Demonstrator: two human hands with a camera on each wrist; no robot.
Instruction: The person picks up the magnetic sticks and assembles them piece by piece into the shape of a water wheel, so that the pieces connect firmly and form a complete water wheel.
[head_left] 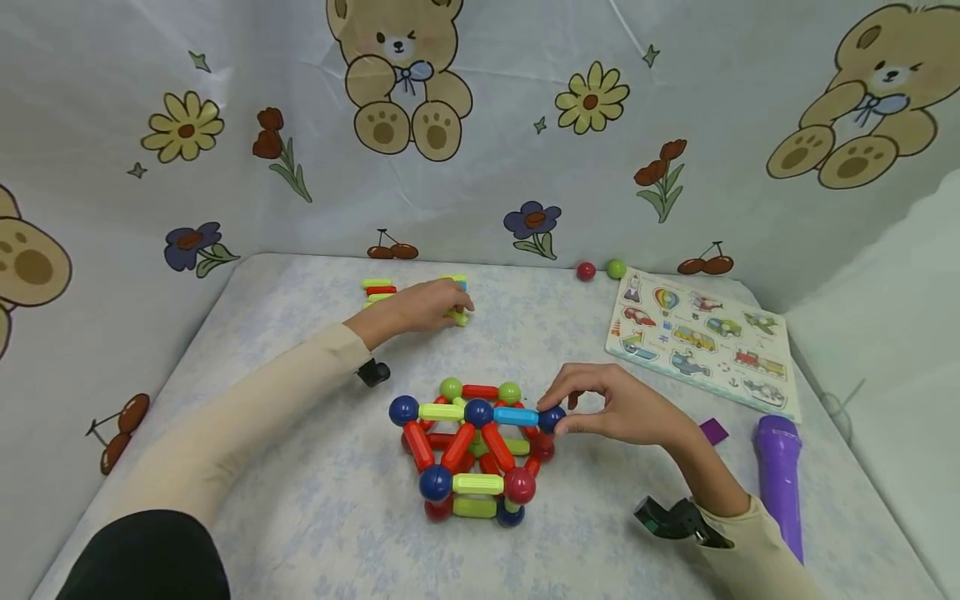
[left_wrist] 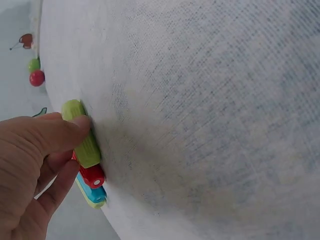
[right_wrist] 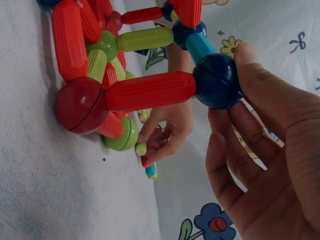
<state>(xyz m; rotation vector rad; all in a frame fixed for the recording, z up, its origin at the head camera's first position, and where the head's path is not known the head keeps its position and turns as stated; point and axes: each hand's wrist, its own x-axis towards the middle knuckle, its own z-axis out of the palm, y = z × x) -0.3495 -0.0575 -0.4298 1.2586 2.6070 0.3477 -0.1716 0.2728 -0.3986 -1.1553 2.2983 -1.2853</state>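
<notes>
Dark blue ball [head_left: 552,419] on the right side of the ball-and-rod frame [head_left: 478,483] is pinched in the grip of the right hand [head_left: 618,404], joined to a blue rod [head_left: 516,417]. Farther back on the table [head_left: 322,475], the left hand [head_left: 423,307] pinches a yellow-green rod [left_wrist: 84,142] just beside a red rod [left_wrist: 92,175]. Rightward lie a picture board [head_left: 701,342] and a purple microphone-like toy [head_left: 778,475].

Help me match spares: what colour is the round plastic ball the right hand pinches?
The ball is dark blue, clearest in the right wrist view.
</notes>
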